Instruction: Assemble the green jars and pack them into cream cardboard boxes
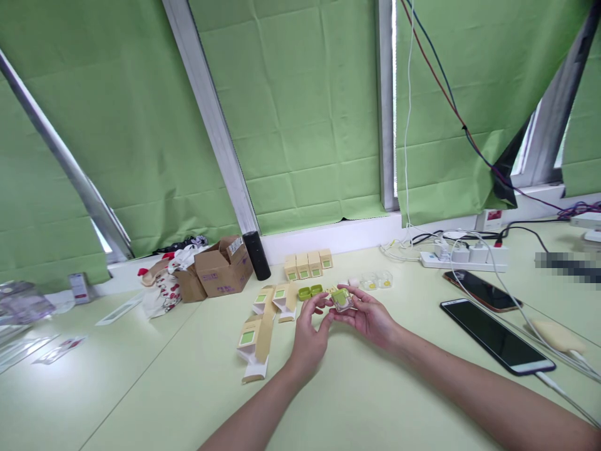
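Note:
Over the table in front of me is a small clear case with a green piece inside (342, 299). My right hand (370, 316) grips it from the right, fingers curled round its edge. From the left, the bent fingers and thumb of my left hand (310, 335) close on its other side. Just behind my hands lie two olive-green small containers (310, 292). Clear cups with yellow centres (378, 280) stand beyond my right hand. Opened cream cartons with green windows (248, 338) lie left of my left hand.
Several closed cream cartons (308, 265) stand in a row at the back, near a black cylinder (256, 255) and a brown cardboard box (224, 268). Two phones (498, 335) with cables lie at the right, before a white power strip (464, 257).

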The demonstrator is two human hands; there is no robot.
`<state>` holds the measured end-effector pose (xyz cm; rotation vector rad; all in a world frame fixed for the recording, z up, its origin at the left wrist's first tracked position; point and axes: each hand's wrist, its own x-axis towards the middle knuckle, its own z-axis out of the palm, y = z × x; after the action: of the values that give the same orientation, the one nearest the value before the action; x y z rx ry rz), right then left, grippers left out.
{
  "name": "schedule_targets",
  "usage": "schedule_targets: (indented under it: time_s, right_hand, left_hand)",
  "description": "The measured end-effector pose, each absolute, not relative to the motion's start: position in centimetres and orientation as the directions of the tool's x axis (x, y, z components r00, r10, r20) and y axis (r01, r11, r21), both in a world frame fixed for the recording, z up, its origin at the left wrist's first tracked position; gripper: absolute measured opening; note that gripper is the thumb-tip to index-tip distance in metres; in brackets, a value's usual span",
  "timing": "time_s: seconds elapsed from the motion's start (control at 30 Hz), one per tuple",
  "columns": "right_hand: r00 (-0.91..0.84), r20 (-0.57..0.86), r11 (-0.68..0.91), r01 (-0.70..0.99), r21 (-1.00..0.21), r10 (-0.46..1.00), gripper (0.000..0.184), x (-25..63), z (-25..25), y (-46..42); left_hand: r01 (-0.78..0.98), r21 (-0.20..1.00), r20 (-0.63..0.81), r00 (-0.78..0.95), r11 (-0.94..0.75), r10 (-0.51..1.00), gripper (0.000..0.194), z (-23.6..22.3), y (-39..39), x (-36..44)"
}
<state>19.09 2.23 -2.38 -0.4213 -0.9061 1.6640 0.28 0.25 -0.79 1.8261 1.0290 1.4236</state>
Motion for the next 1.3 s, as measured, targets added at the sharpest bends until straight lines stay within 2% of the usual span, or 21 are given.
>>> schedule_targets:
  time_s: [0.23, 0.53, 0.77, 0.9, 1.1, 1.3]
  right_hand:
    - [-0.166, 0.229, 0.090, -0.590, -0.802, 0.959, 0.057, 19.2, -1.5, 1.6]
    - [-0.010, 0.352, 0.325, -0.363, -0.873, 0.936, 0.070, 18.6, -1.7, 1.5]
    - [-0.009, 0.464, 0.455, -0.184, -0.872, 0.886, 0.067, 18.1, -1.1, 0.1]
    - [-0.015, 0.488, 0.482, -0.129, -0.867, 0.873, 0.065, 18.1, -1.0, -0.1]
    - [-0.034, 0.474, 0.464, -0.156, -0.872, 0.880, 0.064, 18.2, -1.3, 0.4]
    - [-0.009, 0.451, 0.450, -0.072, -0.890, 0.892, 0.058, 18.7, -1.9, 1.2]
  left_hand:
    - [0.190, 0.864, 0.457, 0.090, -0.466, 0.885, 0.043, -0.9, 0.7, 0.4]
    - [0.137, 0.892, 0.420, 0.105, -0.432, 0.901, 0.056, -1.0, 1.0, 0.2]
    - [0.087, 0.891, 0.429, 0.160, -0.446, 0.889, 0.059, -1.1, 1.1, 0.2]
    - [0.090, 0.888, 0.435, 0.158, -0.452, 0.886, 0.055, -0.9, 1.0, 0.2]
    - [0.132, 0.894, 0.408, 0.157, -0.429, 0.899, 0.050, -1.1, 1.0, 0.1]
    - [0.340, 0.836, 0.419, 0.109, -0.430, 0.902, 0.044, -1.1, 0.9, -0.1]
